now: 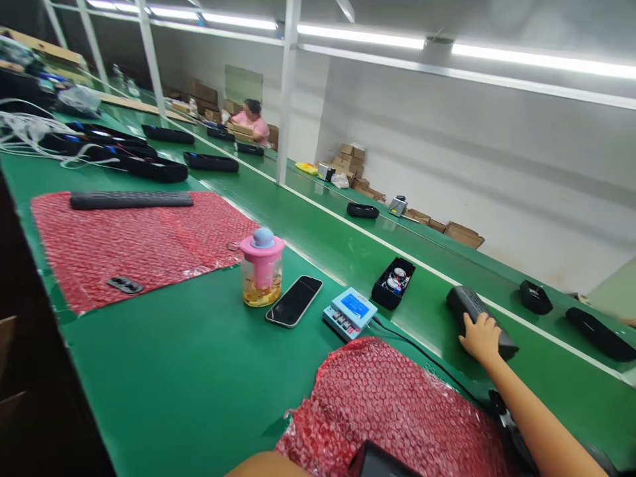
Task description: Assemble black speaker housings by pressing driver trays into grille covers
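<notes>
My right hand point(479, 338) reaches out over the green belt and rests with its fingers curled on a long black speaker point(476, 311) lying near the white line. Only my left forearm shows at the bottom edge; the left hand itself is out of view. A red bubble-wrap mat point(387, 404) lies in front of me, with a dark object point(377, 460) at its near edge. Beside it sit a small blue-screen meter point(350, 311) with a black cable, a black phone point(294, 301) and a pink-lidded glass cup point(262, 268).
An open black speaker shell point(393, 283) lies by the white line. More black speakers point(599, 331) sit along the belt. A second red mat point(134, 242) carries a long black bar point(130, 199). A person in pink point(253, 120) works far off; cardboard boxes point(462, 233) line the wall.
</notes>
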A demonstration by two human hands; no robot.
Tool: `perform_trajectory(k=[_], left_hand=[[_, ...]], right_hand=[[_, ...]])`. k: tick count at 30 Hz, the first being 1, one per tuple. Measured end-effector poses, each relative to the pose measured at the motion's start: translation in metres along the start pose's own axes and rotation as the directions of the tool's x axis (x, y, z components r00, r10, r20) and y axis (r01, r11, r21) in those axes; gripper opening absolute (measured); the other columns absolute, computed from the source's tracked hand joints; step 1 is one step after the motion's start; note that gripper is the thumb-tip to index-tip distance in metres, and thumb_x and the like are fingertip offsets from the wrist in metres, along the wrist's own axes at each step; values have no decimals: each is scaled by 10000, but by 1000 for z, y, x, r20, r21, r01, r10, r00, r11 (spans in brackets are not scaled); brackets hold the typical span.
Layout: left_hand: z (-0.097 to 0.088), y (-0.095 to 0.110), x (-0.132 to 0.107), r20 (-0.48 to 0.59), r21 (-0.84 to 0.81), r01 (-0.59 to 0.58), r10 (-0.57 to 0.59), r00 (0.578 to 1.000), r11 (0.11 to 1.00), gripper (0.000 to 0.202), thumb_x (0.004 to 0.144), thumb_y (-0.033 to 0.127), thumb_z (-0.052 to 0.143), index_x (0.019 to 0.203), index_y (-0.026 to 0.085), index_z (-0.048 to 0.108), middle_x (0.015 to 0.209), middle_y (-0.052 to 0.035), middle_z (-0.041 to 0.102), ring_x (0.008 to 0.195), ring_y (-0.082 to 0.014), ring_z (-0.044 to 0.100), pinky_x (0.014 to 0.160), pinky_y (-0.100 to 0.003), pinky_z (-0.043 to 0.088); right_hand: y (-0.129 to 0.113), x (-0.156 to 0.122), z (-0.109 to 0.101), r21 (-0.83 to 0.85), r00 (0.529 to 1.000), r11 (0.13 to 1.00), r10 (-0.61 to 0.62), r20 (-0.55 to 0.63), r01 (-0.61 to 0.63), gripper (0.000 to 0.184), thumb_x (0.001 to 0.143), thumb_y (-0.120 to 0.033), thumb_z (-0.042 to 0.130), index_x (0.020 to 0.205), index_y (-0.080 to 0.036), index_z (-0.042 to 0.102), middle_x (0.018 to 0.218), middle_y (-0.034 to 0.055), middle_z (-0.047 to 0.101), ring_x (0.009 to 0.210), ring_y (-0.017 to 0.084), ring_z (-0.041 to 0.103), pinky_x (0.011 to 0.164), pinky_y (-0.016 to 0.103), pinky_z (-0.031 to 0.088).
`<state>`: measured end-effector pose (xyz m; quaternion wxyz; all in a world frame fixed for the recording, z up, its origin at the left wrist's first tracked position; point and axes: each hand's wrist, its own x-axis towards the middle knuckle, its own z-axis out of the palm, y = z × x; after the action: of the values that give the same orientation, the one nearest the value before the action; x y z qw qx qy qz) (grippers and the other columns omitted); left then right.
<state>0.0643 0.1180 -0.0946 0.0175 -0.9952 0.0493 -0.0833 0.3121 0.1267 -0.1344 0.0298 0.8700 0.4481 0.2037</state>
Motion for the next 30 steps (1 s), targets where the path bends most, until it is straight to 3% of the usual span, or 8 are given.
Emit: perform_trajectory(k=[3, 6, 9, 11, 14, 16, 21, 30], left_hand=[[9, 33, -17, 61, -107, -3, 10, 998, 994, 397, 543, 311, 613, 887, 501, 671, 735, -26, 694, 594, -306, 628, 500, -476, 459], [8, 55, -38, 123, -207, -33, 60, 991, 978, 348, 626, 268, 621, 955, 353, 699, 746, -88, 700, 631, -277, 636, 697, -525, 473], [-11, 48, -44, 205, -293, -7, 70, 976, 956, 303, 676, 293, 646, 965, 220, 697, 839, -156, 692, 764, -308, 643, 816, -544, 433], [-29, 32, -38, 294, -303, 66, 27, 955, 951, 338, 662, 292, 676, 979, 174, 677, 889, -168, 681, 791, -310, 641, 786, -478, 461], [-51, 11, -26, 419, -257, 92, 25, 908, 962, 297, 708, 224, 620, 999, 167, 639, 875, -116, 683, 755, -261, 649, 676, -353, 488], [-58, 5, -22, 452, -251, 77, 46, 891, 965, 423, 655, 334, 699, 1026, 157, 603, 931, -104, 672, 795, -261, 643, 667, -328, 488], [-55, 13, -17, 495, -133, 100, -21, 868, 986, 789, 434, 367, 857, 1101, 131, 508, 1054, -110, 625, 894, -269, 607, 737, -326, 480], [-51, 2, -11, 466, -223, 56, 56, 883, 973, 787, 429, 411, 858, 1085, 152, 509, 1019, -98, 642, 883, -283, 606, 727, -347, 476]], right_hand=[[4, -24, -32, 143, 972, 979, -170, 162, 147, 474, 764, -314, 614, 1187, -105, 574, 1240, 259, 500, 1151, 376, 469, 888, 564, 358], [17, -72, -83, 364, 890, 895, -366, 271, 257, 398, 884, -385, 455, 1207, -179, 564, 1163, 113, 602, 1072, 195, 556, 909, 335, 432], [27, -140, -133, 585, 812, 742, -537, 227, 327, 347, 896, -409, 437, 1119, -211, 615, 1110, 72, 633, 1028, 170, 576, 901, 306, 449], [26, -186, -151, 609, 805, 693, -574, 145, 385, 339, 883, -387, 465, 1140, -213, 603, 1120, 85, 628, 1047, 182, 568, 915, 332, 452], [17, -235, -148, 431, 833, 770, -548, 70, 471, 591, 783, -440, 587, 1300, -177, 476, 1305, 158, 490, 1210, 272, 447, 979, 458, 400], [8, -252, -132, 307, 852, 811, -524, 6, 497, 742, 701, -452, 665, 1344, -178, 416, 1400, 201, 352, 1281, 345, 335, 984, 560, 345], [-3, -254, -100, 238, 834, 800, -516, -199, 551, 521, 707, -281, 697, 1200, -287, 528, 1497, 175, 52, 1292, 404, 259, 943, 620, 308], [-4, -247, -102, 228, 827, 797, -515, -227, 559, 481, 721, -248, 668, 1179, -303, 533, 1451, 176, 163, 1245, 394, 330, 919, 607, 328]])
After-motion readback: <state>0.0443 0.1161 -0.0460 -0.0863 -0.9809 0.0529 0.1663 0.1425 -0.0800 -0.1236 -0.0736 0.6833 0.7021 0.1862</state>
